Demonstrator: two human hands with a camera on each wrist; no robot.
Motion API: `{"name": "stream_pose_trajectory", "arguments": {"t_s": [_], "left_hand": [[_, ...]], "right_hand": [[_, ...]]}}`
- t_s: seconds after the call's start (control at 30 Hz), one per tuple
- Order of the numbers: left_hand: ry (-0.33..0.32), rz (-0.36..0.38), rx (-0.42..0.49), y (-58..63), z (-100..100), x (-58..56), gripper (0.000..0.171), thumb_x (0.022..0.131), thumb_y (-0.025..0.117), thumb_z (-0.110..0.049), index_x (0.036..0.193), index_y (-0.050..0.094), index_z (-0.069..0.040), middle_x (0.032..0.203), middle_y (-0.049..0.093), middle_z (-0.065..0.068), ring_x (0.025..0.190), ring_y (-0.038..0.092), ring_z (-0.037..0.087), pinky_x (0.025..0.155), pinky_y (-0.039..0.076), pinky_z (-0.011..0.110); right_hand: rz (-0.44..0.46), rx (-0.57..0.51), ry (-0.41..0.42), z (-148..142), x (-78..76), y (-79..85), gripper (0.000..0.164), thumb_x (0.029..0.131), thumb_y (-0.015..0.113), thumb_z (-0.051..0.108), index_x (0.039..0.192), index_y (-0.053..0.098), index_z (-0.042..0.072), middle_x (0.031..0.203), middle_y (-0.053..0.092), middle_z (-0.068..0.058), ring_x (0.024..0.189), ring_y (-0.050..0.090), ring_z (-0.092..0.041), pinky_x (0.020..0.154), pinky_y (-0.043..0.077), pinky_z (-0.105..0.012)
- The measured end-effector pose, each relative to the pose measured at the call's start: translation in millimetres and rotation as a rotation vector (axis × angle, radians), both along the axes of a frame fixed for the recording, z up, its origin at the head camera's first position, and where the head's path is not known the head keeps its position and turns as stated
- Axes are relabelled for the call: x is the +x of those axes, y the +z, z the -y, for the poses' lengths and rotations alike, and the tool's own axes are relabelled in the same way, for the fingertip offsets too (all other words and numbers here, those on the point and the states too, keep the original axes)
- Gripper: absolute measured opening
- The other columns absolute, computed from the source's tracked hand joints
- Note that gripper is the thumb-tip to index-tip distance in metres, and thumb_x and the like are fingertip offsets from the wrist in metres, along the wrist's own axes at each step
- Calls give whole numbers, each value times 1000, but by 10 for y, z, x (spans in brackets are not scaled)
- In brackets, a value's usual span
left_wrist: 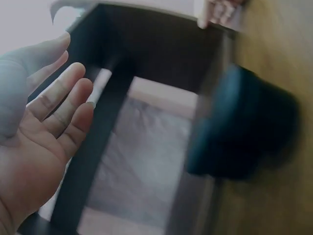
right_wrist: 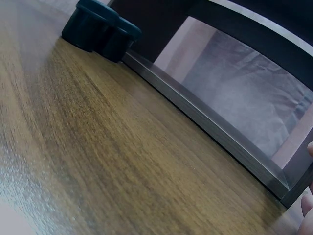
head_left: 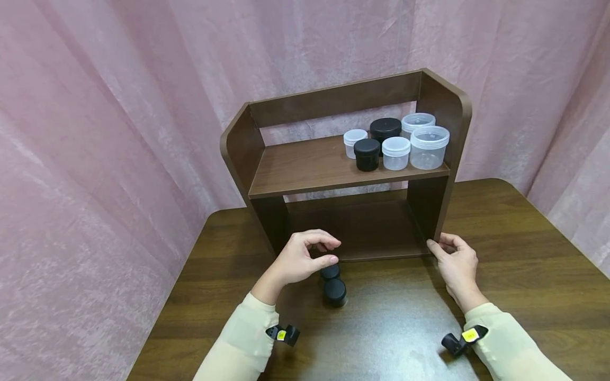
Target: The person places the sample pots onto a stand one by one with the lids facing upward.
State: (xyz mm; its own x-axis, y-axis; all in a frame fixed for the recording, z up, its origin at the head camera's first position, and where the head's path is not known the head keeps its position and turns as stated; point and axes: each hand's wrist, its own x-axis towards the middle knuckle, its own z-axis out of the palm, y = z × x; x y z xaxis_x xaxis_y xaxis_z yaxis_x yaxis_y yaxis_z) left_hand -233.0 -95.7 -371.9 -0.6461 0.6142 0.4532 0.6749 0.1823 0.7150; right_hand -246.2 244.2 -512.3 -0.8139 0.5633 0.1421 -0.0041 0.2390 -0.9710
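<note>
My left hand (head_left: 301, 258) hovers in front of the lower shelf level, fingers loosely bent and thumb apart, holding nothing. Just below it on the table stand two black-lidded jars, the nearer jar (head_left: 335, 292) and the farther jar (head_left: 330, 272), the latter partly behind my thumb. In the left wrist view the jars (left_wrist: 259, 122) are blurred. My right hand (head_left: 457, 267) grips the bottom front corner of the brown two-tier shelf (head_left: 305, 165), thumb at the front edge and fingers on the outer side. The right wrist view shows only a few of its fingertips (right_wrist: 308, 200).
On the upper tier's right side stand several jars: clear ones such as the large clear jar (head_left: 429, 151), a small black jar (head_left: 367, 154) and a bigger black jar (head_left: 385, 127). The wooden table (head_left: 514, 254) has rounded far corners. A pink curtain (head_left: 143, 106) hangs behind.
</note>
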Motion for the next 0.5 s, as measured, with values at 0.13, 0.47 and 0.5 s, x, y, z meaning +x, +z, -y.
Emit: {"name": "stream_pose_trajectory", "arguments": {"t_s": [0.13,0.47,0.5], "left_hand": [[42,146,-20,-303,112,-55,25,82,74,1,107,69,1,105,67,16,91,63,30,77,53,45],[127,275,-46,-1114,375,-333,33,87,73,-14,117,67,-4,121,62,1,108,59,23,88,52,39],[123,291,-37,-1140,376,-334,33,87,73,-14,119,67,-4,123,61,0,111,58,22,89,51,41]], "right_hand": [[1,-3,-4,-6,-6,-5,29,84,76,23,104,67,5,83,61,12,77,55,-2,55,44,-14],[7,-3,2,-7,-10,-11,28,84,76,24,104,67,6,85,61,12,78,55,-3,55,44,-14],[6,-4,4,-7,-11,-12,28,84,76,24,104,67,6,85,61,12,78,55,-3,55,44,-14]]}}
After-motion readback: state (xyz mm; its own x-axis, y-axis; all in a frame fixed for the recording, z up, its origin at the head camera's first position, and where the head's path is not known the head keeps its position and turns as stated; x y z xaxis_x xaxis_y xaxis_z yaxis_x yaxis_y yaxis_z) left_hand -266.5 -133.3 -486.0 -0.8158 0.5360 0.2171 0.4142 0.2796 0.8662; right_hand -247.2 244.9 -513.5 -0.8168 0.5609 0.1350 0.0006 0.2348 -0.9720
